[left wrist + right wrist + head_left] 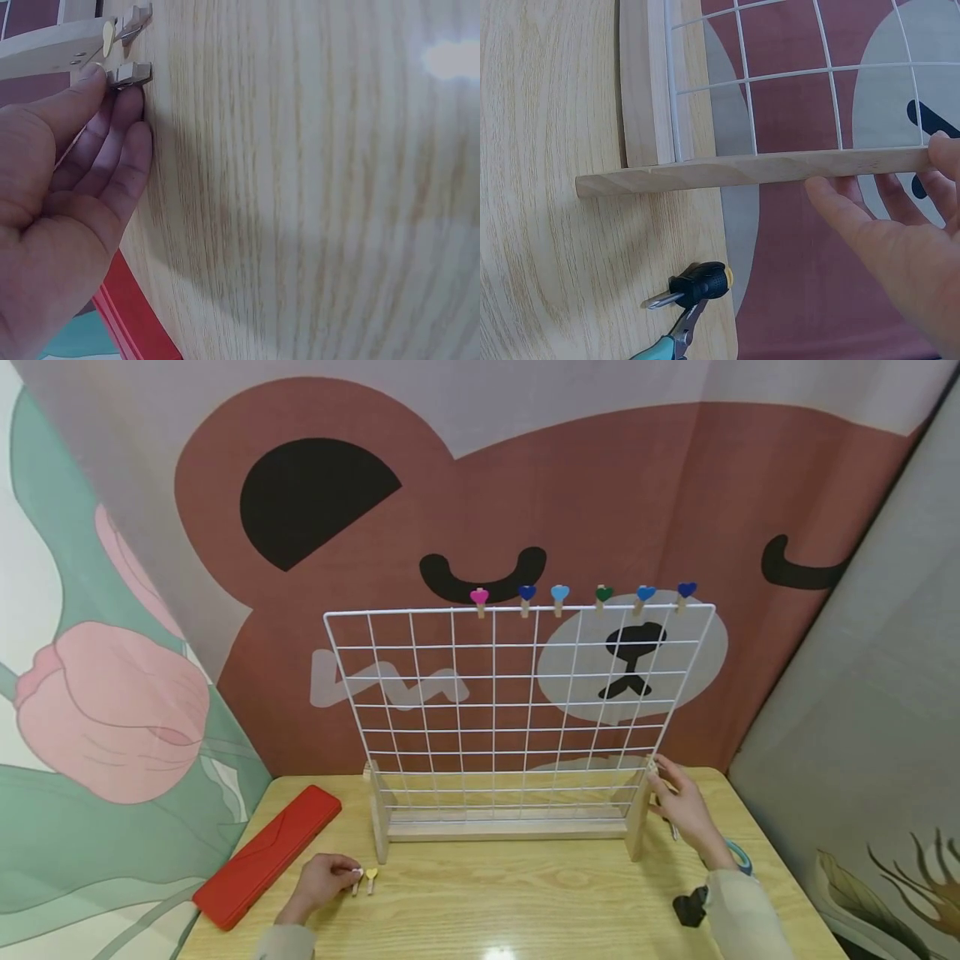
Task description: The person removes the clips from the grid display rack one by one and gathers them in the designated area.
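My left hand [321, 883] pinches a small wooden clothespin [133, 73] with a white heart between thumb and fingertips, low over the table. Right beside it stands another clothespin [371, 878], topped by a yellow heart. At the right end of the wooden stand [636, 818], my right hand [684, 806] holds the top of the side post, thumb along its outer edge in the right wrist view. A white wire grid [493, 677] rises from this stand. Several heart clothespins, among them a pink one [479, 598], are clipped along its top wire.
A red case [266, 860] lies at the table's left. Beyond the stand's right end are a short black screwdriver [697, 283] and a tool with teal handles [660, 346]. A black object [690, 907] shows beside the right sleeve. Printed curtains hang behind the table.
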Tool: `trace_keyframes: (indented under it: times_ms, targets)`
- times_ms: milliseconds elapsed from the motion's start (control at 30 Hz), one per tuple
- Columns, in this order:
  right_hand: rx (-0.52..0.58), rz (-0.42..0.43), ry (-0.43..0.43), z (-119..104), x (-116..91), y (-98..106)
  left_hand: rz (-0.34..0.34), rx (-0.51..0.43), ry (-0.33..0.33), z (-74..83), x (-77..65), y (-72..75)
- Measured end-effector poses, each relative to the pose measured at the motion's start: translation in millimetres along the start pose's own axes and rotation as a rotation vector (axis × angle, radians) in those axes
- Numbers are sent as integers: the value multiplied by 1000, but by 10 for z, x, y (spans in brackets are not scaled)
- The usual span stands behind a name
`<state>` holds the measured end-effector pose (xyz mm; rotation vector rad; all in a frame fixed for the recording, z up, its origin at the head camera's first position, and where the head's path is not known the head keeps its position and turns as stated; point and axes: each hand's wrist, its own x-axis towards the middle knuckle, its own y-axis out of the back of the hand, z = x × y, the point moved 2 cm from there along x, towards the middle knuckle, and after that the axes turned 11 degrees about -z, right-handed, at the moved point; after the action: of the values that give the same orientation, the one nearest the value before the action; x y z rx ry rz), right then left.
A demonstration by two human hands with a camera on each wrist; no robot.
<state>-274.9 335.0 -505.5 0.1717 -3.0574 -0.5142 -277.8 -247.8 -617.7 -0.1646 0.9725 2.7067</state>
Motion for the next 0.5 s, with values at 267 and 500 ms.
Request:
trace_keyframes:
  times_ms: [267,500]
  targets:
    - [6,1,0,-7,0,-3,5,50,34,37,9,-5]
    - [3,10,-8,-11,4,-6,8,80,41,92,2,-8]
